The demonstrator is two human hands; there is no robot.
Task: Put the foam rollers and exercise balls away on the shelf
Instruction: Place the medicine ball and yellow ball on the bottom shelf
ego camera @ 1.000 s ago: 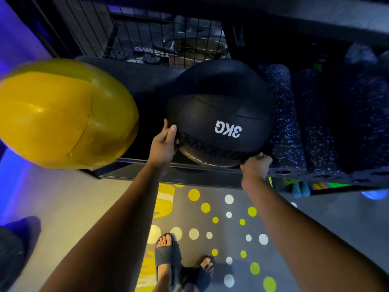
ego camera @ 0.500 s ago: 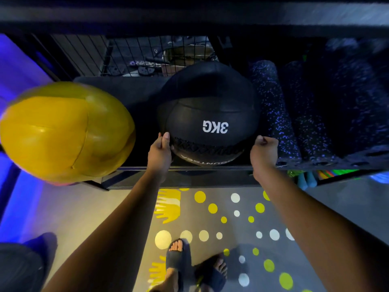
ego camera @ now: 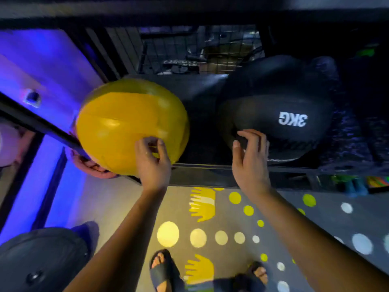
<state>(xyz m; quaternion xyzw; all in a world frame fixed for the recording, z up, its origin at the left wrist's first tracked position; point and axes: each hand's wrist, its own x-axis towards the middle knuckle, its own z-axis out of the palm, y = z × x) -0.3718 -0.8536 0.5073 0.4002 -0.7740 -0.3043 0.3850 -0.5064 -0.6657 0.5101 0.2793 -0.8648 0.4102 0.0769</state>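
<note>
A black exercise ball [ego camera: 280, 114] marked 3KG rests on the dark shelf [ego camera: 202, 166], close to its front edge. Dark speckled foam rollers [ego camera: 349, 142] lie to its right on the same shelf. My right hand [ego camera: 250, 163] hovers open just in front of the black ball's lower left, fingers spread. A yellow exercise ball [ego camera: 126, 125] is at the shelf's left end, held from below by another person's hand [ego camera: 90, 166]. My left hand [ego camera: 152, 163] is against the yellow ball's lower right side with fingers apart and slightly curled.
A wire mesh panel [ego camera: 189, 51] backs the shelf, with an upper shelf beam above. A black bar [ego camera: 37, 123] runs diagonally at left. Another person [ego camera: 42, 260] stands at lower left. My sandalled feet [ego camera: 162, 268] stand on a dotted floor mat [ego camera: 231, 237].
Both my hands have come off the black ball, which stays on the shelf. My left hand has moved left onto the yellow ball, which has come closer to the shelf.
</note>
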